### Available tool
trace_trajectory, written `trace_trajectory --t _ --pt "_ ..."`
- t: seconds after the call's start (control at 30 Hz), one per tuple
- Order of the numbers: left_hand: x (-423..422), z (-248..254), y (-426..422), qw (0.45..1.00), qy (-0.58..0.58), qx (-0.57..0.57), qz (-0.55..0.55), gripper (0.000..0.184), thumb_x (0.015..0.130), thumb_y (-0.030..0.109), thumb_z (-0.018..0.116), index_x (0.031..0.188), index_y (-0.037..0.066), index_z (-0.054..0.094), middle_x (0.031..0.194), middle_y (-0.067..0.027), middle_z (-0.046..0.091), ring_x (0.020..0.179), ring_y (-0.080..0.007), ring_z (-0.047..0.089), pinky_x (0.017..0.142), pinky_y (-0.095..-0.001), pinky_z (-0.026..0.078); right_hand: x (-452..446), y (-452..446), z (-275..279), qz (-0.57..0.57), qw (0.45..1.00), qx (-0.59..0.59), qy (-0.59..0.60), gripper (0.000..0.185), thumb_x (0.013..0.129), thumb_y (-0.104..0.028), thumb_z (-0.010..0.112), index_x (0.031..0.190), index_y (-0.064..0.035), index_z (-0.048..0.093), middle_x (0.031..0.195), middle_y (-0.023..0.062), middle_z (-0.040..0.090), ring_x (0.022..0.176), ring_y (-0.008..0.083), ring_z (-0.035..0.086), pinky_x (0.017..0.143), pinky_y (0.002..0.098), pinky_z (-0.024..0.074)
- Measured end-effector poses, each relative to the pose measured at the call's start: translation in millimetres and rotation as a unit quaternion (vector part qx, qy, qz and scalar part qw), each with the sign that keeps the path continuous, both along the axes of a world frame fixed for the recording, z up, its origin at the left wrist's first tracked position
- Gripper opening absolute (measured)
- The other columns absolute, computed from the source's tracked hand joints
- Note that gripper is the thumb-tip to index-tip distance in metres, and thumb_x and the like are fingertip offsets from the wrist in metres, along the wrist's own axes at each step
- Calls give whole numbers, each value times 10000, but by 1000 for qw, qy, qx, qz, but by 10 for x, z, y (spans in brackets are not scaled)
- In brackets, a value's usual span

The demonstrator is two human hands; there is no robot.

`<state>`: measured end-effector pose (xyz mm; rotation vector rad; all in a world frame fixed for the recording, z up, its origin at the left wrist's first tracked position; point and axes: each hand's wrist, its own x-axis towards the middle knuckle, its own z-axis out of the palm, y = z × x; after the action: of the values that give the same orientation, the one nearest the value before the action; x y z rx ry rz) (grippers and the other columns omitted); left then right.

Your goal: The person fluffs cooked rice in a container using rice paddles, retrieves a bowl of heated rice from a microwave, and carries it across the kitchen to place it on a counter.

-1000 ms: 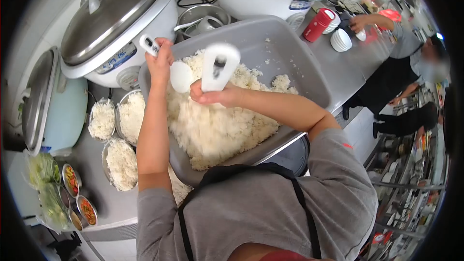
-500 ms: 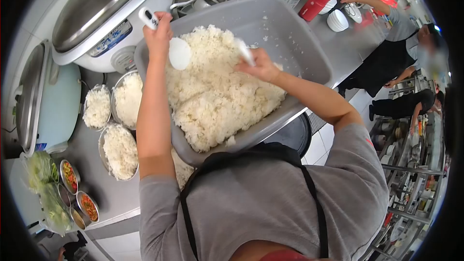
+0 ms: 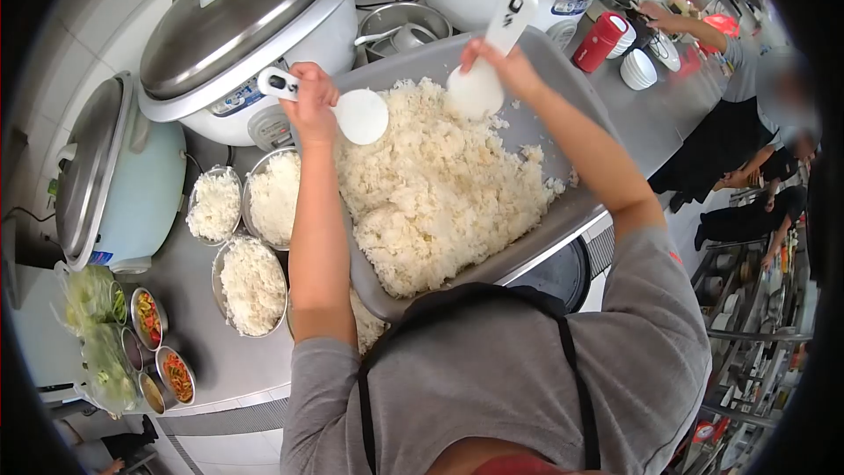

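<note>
A large grey plastic tub (image 3: 580,136) holds a broad heap of cooked white rice (image 3: 431,202), piled mostly toward its left and near side. My left hand (image 3: 315,104) grips a white rice paddle (image 3: 362,117) by its handle, the round blade over the heap's left edge. Closed round a second white rice paddle (image 3: 512,18) is my right hand (image 3: 503,70), at the far side of the tub. That paddle's handle points up and away, and its blade hangs down by the rice's far edge. Whether the blade touches rice I cannot tell.
Metal bowls of rice (image 3: 251,286) stand left of the tub. Big lidded rice cookers (image 3: 255,35) line the wall. Small bowls of chopped vegetables (image 3: 178,376) and bagged greens (image 3: 107,365) sit at the lower left. A red canister (image 3: 601,42) and white bowls (image 3: 638,70) are far right, near a co-worker (image 3: 730,114).
My right hand has moved away from me toward the tub's far side, its paddle now handle-up. My left hand has lowered slightly. The whole view has shifted a little.
</note>
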<state>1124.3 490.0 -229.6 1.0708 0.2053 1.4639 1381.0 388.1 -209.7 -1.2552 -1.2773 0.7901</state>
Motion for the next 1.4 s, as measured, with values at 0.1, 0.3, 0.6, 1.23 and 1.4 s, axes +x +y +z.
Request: trace_trajectory --t 0.1,0.3,0.6,1.23,1.4 --pt "-54 12 34 999 -40 -3 0 188 803 243 484 745 67 456 491 42 248 411 -59 223 411 -215 207 587 133 -392 -153 987 -44 36 274 837 -277 535 743 -24 583 633 40 553 631 137 555 607 280 480" --pt "-18 -11 56 990 -35 85 104 206 812 254 485 760 57 453 498 35 270 414 -66 249 410 -232 236 337 657 -1089 -161 893 56 416 318 778 -300 593 656 -19 509 524 80 462 479 209 493 542 372 467" --pt "19 7 78 994 -16 72 84 195 777 171 549 747 18 432 549 -4 374 421 -66 300 402 -218 276 -660 579 -726 159 933 42 319 293 776 -274 575 614 -34 534 558 76 507 524 201 515 648 348 464" --pt "92 -166 68 998 13 43 41 160 799 132 537 721 36 436 511 29 336 405 -53 271 378 -220 244 169 249 -613 -139 975 13 174 253 786 -261 581 715 -29 512 643 32 509 617 117 498 644 272 431" --pt "100 -121 103 998 17 42 42 160 799 136 543 731 36 438 510 28 340 401 -52 271 376 -218 248 -631 54 -694 102 993 28 52 234 784 -280 611 809 -50 577 679 5 543 668 91 520 605 233 425"
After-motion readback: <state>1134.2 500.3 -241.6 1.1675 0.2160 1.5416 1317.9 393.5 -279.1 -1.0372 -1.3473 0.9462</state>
